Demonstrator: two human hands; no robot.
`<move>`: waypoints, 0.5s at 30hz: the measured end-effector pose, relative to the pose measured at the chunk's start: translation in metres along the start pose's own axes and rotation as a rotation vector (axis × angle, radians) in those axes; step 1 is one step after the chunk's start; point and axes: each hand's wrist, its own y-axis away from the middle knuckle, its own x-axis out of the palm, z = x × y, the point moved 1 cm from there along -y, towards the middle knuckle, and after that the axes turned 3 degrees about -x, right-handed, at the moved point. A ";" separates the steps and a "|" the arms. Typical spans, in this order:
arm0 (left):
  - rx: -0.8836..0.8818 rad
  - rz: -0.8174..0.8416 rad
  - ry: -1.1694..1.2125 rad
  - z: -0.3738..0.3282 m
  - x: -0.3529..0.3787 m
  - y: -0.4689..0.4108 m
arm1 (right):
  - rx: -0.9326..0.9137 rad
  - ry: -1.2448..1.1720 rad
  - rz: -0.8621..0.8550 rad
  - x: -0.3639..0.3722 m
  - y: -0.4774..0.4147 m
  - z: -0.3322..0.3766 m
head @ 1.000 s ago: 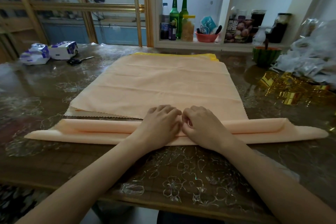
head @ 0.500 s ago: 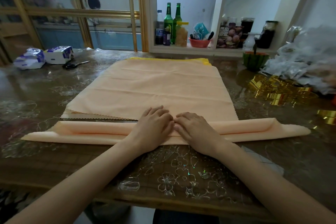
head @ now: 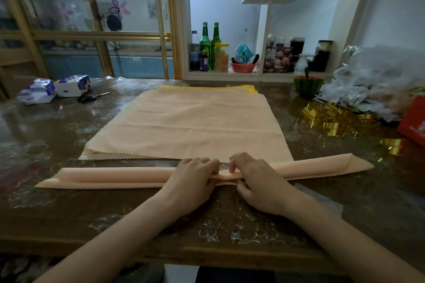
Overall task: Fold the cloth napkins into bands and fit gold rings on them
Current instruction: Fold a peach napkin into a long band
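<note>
Peach cloth band (head: 110,177), long, flat, fingers (head: 236,161) pinching

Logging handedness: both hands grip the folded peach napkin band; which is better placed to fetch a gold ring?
Likely the right hand: the pile of shiny gold rings lies to its right, farther from the left hand.

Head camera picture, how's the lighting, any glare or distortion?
Head view: dim overall, brightest in the white alcove at the back; soft glare patches on the glossy table and glints off the gold rings; the wide angle bends the frame edges; the band looks sharp.
</note>
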 end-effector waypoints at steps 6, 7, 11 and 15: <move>-0.089 0.006 0.043 -0.002 -0.001 0.003 | 0.039 -0.057 0.119 0.008 0.021 -0.004; -0.143 0.019 0.083 -0.003 -0.001 0.001 | 0.046 -0.080 0.122 0.008 0.020 -0.004; -0.230 0.045 0.104 -0.008 0.004 -0.009 | 0.151 -0.261 -0.024 -0.001 0.015 -0.010; -0.231 0.128 0.064 -0.011 0.009 -0.014 | 0.267 -0.236 -0.072 -0.009 0.025 -0.034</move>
